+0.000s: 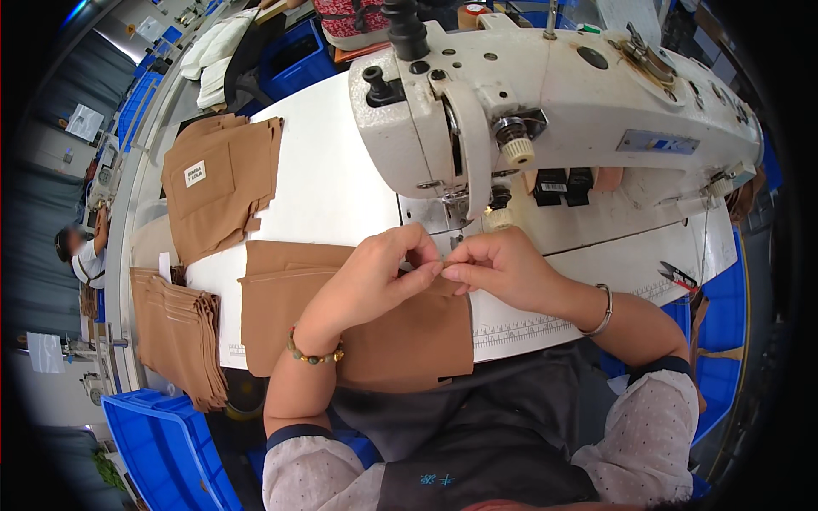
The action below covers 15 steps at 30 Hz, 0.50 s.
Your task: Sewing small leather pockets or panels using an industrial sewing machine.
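My left hand (383,281) and my right hand (494,272) meet just in front of the sewing machine's needle area (460,200), fingertips pinched together on something small that I cannot make out. Beneath them lies a brown fabric panel (298,315) with layered edges, reaching toward the table's front edge. The white sewing machine (400,128) stands behind my hands, its presser foot partly visible.
Brown fabric stacks (175,341) and pieces (247,179) lie left on the white table (315,170). Scissors (680,277) rest at the right. Blue bins (162,443) flank the table. A co-worker (89,255) sits at another machine, far left.
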Each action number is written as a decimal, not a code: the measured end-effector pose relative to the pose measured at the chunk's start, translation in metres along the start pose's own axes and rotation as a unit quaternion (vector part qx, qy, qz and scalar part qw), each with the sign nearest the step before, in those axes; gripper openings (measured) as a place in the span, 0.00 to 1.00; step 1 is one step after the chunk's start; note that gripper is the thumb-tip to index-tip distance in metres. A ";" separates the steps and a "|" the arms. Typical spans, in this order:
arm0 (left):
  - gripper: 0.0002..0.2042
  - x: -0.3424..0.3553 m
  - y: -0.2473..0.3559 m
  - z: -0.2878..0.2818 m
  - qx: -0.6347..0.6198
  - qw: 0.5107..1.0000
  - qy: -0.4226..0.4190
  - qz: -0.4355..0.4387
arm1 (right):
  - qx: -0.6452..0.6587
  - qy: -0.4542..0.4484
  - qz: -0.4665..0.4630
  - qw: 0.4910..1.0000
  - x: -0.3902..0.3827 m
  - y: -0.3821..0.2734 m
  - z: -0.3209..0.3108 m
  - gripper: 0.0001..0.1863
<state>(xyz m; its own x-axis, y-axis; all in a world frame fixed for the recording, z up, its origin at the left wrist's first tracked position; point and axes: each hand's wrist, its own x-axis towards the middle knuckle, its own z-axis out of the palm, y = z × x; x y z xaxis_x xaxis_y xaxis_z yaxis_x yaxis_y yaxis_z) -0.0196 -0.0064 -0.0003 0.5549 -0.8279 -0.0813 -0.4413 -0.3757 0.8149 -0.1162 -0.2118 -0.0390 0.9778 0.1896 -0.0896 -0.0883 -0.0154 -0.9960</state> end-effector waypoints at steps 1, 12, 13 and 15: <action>0.07 0.000 -0.002 0.000 -0.036 0.999 0.002 0.014 | 0.001 -0.001 -0.005 1.000 -0.001 0.000 0.000 0.08; 0.03 0.000 0.004 -0.002 0.026 0.998 0.024 0.047 | -0.023 0.010 -0.005 1.000 -0.003 0.002 0.002 0.07; 0.03 0.000 0.005 -0.002 0.049 0.996 0.034 0.070 | 0.011 0.001 -0.011 1.000 -0.004 0.009 0.005 0.07; 0.02 -0.001 0.008 -0.003 0.072 0.992 0.045 0.095 | 0.044 -0.008 -0.020 0.999 -0.012 0.011 0.014 0.08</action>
<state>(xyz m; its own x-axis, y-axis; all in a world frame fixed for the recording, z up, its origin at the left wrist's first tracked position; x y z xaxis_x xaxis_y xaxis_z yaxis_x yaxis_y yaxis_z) -0.0216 -0.0069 0.0082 0.5093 -0.8518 0.1223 -0.6367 -0.2774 0.7195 -0.1311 -0.2008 -0.0486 0.9778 0.2033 -0.0500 -0.0672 0.0786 -0.9946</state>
